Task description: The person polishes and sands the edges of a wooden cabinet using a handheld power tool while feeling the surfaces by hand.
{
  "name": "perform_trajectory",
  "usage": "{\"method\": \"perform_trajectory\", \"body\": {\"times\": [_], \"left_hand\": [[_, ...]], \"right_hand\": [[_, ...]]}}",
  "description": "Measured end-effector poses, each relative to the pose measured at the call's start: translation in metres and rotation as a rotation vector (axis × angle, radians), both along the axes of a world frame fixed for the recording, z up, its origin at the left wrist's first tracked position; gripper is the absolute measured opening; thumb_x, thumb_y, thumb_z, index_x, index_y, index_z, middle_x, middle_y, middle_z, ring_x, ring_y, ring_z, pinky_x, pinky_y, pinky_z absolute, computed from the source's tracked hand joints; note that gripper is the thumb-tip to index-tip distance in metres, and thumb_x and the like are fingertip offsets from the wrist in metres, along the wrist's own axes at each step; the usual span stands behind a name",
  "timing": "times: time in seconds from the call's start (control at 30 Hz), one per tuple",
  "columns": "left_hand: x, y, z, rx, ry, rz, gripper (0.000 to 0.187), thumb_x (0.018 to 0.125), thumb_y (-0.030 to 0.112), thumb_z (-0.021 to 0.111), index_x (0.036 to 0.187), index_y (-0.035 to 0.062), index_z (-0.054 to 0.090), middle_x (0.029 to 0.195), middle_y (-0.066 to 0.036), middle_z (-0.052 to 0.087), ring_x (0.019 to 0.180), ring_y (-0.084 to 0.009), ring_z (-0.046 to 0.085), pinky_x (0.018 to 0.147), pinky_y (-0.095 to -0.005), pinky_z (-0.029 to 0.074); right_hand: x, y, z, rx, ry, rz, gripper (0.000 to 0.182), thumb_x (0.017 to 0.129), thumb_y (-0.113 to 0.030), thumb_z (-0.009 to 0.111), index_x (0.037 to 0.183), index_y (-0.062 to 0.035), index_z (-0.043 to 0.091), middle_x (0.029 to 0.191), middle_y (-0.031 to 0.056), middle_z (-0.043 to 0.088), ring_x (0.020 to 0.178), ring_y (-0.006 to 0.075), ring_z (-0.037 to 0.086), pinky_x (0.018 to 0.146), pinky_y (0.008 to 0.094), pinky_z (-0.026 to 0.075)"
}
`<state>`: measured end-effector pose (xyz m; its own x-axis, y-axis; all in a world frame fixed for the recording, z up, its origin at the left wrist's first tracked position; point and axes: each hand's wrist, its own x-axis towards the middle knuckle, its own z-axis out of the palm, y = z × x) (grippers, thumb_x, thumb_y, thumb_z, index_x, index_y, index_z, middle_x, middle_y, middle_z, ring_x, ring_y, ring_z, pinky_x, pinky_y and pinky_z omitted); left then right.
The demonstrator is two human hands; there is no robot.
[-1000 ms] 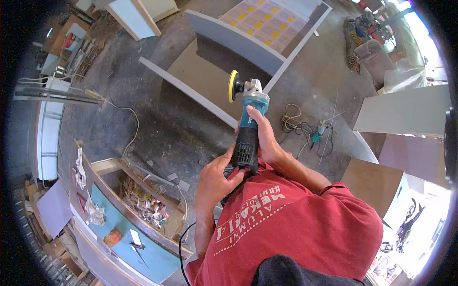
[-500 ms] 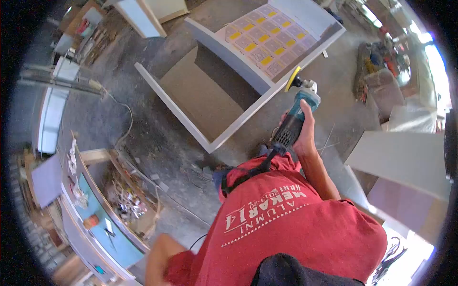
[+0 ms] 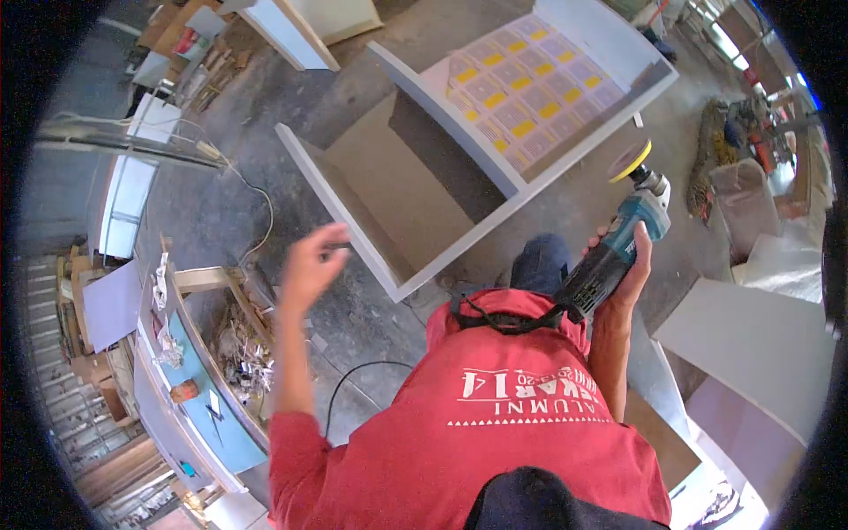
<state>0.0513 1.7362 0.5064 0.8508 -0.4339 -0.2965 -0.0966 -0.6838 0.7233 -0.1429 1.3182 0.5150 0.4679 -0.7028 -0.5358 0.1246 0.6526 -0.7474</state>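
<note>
In my right hand [image 3: 634, 274] is a teal and black angle grinder [image 3: 629, 243], gripped around its body. A round disc with a yellow backing [image 3: 631, 162] sits at its upper end, away from the cabinet. Its black cord [image 3: 512, 323] runs across the front of my red shirt. My left hand [image 3: 311, 269] is raised beside the near left edge of a white, open-topped cabinet carcass [image 3: 459, 237]. Its fingers are curled together, with a small dark spot between them that I cannot make out. The cabinet lies on the floor, divided into two compartments.
Patterned sheeting with yellow blocks [image 3: 530, 84] lines the cabinet's far compartment. At left, a blue-lined wooden case [image 3: 208, 389] holds loose items beside a bin of scraps [image 3: 243, 349]. A pale cable [image 3: 265, 208] crosses the floor. White panels [image 3: 733, 344] lean at right.
My left hand has come up from low beside my body to the cabinet's left edge. The grinder in my right hand has moved right, away from the cabinet corner, and its disc has tilted.
</note>
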Motion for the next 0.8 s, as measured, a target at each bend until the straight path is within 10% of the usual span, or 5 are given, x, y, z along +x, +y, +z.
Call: {"method": "perform_trajectory", "body": {"times": [0.13,0.33,0.63,0.8], "left_hand": [[-0.057,-0.089,-0.165,-0.404,0.404,0.081,0.039,0.095,0.008,0.069,0.134,0.0040,0.068,0.117,-0.009,0.076,0.110,-0.0176,0.071,0.094,-0.0318,0.056],[-0.171,-0.164,-0.243,-0.487,0.377,0.193,0.038,0.100,0.010,0.066,0.136,-0.0003,0.064,0.122,-0.010,0.074,0.112,-0.0173,0.069,0.100,-0.0328,0.054],[-0.344,-0.235,-0.370,-0.429,0.250,0.959,0.045,0.100,0.013,0.069,0.140,-0.0049,0.058,0.125,-0.016,0.073,0.116,-0.0203,0.068,0.100,-0.0335,0.054],[-0.302,-0.287,-0.441,-0.090,0.071,0.961,0.069,0.094,0.017,0.074,0.152,-0.0080,0.045,0.145,-0.027,0.059,0.137,-0.0325,0.057,0.113,-0.0404,0.046]], "right_hand": [[-0.003,-0.029,-0.010,-0.040,-0.013,0.015,0.050,0.098,-0.053,0.061,0.104,-0.0035,0.064,0.080,0.0127,0.070,0.064,0.0249,0.069,0.061,0.0375,0.060],[-0.022,-0.109,-0.090,-0.182,-0.109,0.212,0.051,0.101,-0.047,0.059,0.119,0.0008,0.059,0.090,0.0143,0.068,0.076,0.0269,0.068,0.068,0.0397,0.059],[-0.055,-0.270,-0.163,-0.052,0.066,0.609,0.057,0.103,-0.049,0.056,0.134,-0.0010,0.054,0.095,0.0107,0.064,0.079,0.0228,0.063,0.072,0.0357,0.053],[-0.034,-0.304,-0.161,-0.140,0.261,0.722,0.057,0.100,-0.050,0.061,0.130,-0.0026,0.055,0.091,0.0110,0.065,0.074,0.0223,0.065,0.065,0.0343,0.056]]}}
